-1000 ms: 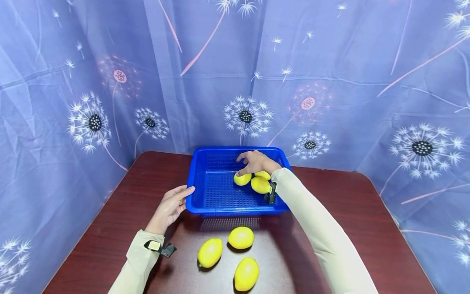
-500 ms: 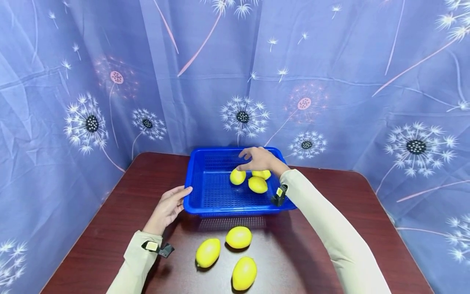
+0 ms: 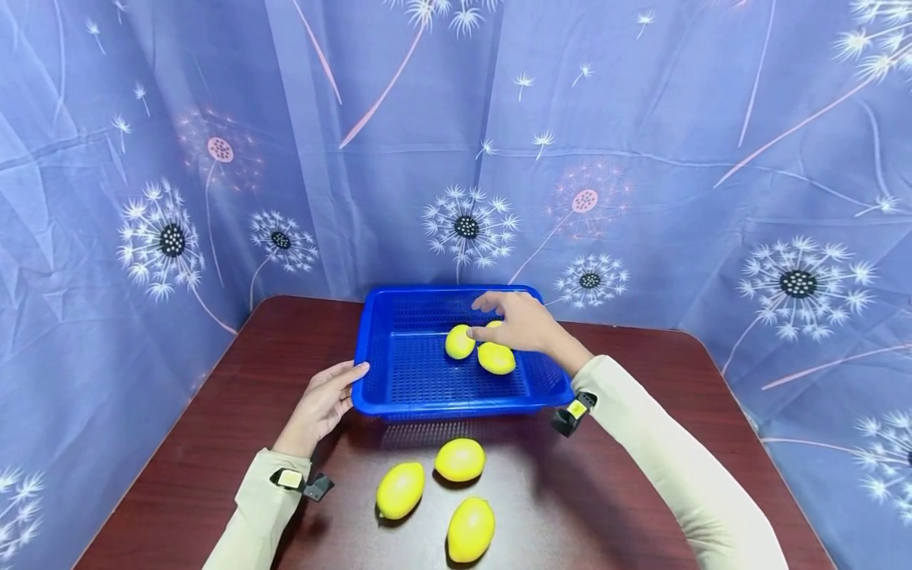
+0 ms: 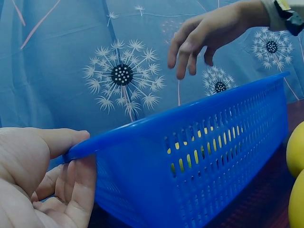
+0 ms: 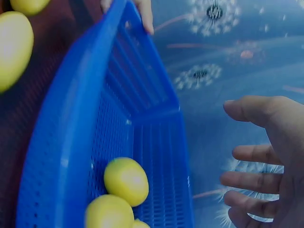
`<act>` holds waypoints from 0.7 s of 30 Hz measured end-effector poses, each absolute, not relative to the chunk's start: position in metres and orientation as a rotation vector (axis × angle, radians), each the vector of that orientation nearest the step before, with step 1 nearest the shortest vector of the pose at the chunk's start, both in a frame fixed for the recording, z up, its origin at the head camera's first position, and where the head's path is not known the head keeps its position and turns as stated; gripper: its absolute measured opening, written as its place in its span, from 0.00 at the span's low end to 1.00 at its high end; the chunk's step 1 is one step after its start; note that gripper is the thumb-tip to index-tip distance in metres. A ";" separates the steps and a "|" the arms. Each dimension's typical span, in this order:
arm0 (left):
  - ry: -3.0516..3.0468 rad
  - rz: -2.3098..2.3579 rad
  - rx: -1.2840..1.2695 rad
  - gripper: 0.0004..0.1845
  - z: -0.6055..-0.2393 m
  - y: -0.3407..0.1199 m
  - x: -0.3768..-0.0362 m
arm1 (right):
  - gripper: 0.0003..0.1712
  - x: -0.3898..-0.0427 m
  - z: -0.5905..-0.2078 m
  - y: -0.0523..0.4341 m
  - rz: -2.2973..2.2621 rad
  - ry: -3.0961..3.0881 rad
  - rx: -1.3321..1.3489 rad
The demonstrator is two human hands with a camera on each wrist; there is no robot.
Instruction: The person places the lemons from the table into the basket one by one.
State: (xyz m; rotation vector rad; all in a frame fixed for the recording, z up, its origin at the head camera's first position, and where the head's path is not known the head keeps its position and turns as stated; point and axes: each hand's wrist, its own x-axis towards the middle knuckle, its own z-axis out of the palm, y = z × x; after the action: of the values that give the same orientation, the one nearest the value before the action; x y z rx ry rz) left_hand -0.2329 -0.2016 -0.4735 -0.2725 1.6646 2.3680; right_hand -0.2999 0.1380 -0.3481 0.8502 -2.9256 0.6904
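done: 3 lemons (image 3: 495, 358) in blue basket (image 3: 399, 404) under the empty, spread right hand (image 3: 518, 323) | left: 3 lemons on table (image 3: 459, 460) near it | left hand (image 3: 322, 404) grips basket corner

Third lemon (image 3: 493, 324) in basket (image 3: 399, 372) mostly hidden behind right hand (image 3: 518, 323). Left hand (image 4: 33, 175) cut off by left wrist frame's bottom-left edge.

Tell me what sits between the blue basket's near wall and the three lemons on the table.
Nothing: in the head view only bare dark tabletop separates the blue basket from the nearest lemon.
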 end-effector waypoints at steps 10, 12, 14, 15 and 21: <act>1.673 2.357 -0.295 0.08 -0.474 -0.200 -0.234 | 0.29 -0.244 -0.354 0.147 0.755 -2.800 0.904; 1.685 2.348 -0.303 0.10 -0.474 -0.199 -0.234 | 0.28 -0.233 -0.355 0.150 0.762 -2.768 0.925; 1.682 2.355 -0.304 0.09 -0.475 -0.199 -0.234 | 0.28 -0.221 -0.357 0.153 0.791 -2.743 0.944; 1.680 2.356 -0.303 0.09 -0.475 -0.199 -0.233 | 0.28 -0.215 -0.358 0.154 0.802 -2.732 0.955; 1.678 2.363 -0.290 0.08 -0.473 -0.200 -0.233 | 0.26 -0.184 -0.373 0.167 0.897 -2.728 0.966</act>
State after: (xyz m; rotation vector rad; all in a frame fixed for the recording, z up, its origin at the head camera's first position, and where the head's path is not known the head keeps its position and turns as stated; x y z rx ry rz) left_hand -0.2330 -0.2000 -0.4731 -0.2898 1.6776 2.3631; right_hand -0.1837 0.1665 -0.3728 0.9655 -2.7277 0.8966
